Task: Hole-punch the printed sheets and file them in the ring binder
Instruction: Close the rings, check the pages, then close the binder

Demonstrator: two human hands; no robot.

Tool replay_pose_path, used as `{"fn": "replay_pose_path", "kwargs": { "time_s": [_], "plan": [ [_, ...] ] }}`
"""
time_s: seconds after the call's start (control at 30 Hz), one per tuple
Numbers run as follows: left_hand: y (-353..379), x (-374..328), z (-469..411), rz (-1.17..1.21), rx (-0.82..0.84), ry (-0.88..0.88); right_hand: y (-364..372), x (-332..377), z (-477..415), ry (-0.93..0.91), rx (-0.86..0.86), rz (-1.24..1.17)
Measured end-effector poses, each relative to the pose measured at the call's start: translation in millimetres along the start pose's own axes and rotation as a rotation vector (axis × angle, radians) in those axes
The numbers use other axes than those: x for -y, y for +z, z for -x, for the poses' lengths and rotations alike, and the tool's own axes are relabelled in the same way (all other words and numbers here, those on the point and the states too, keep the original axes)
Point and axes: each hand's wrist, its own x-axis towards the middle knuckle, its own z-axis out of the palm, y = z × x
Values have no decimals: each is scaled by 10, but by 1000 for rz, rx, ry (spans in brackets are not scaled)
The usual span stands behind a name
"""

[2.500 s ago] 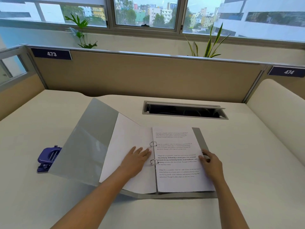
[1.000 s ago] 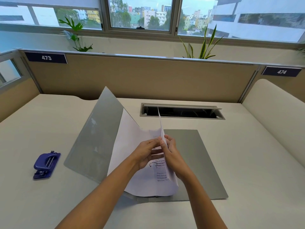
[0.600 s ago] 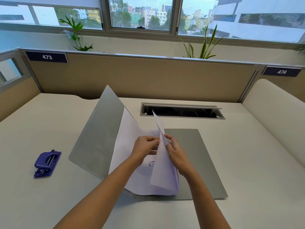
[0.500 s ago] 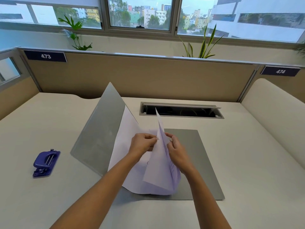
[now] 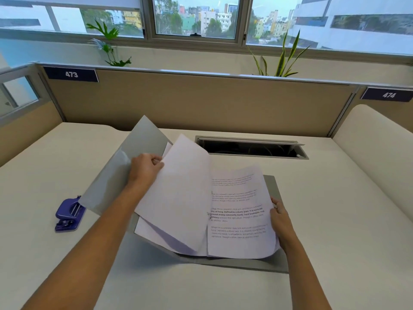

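Note:
A grey ring binder (image 5: 125, 173) lies open on the desk, its left cover tilted up. My left hand (image 5: 145, 168) pinches the top edge of a blank-backed sheet (image 5: 178, 198) turned over to the left on the rings. A printed sheet (image 5: 239, 211) lies on the right side, and my right hand (image 5: 279, 218) holds its right edge. One metal ring (image 5: 209, 215) shows at the spine between the pages. A blue hole punch (image 5: 68, 214) sits on the desk to the left of the binder.
A cable slot (image 5: 250, 147) with an open lid lies in the desk behind the binder. A beige partition (image 5: 201, 101) closes off the back, with a curved divider (image 5: 375, 153) on the right. Plants stand on the window sill.
Both hands were together at the rings holding an upright sheet. Now they have spread apart: the left hand has carried a sheet over to the left, and the right hand holds the printed page's edge.

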Motion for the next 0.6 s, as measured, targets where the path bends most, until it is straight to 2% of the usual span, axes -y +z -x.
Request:
{"fn": "replay_pose_path", "kwargs": {
  "time_s": [0.13,0.4,0.6],
  "plan": [
    [-59,83,-76,-99,-18,2,-21,-117,-50,22,-44,-12],
    [126,494,-85,-368,23,-2,-19,-134,-80,6,-21,-39],
    [339,620,99,-653,4,-9,-20,-144,-116,-10,-21,-62]
  ]
}}
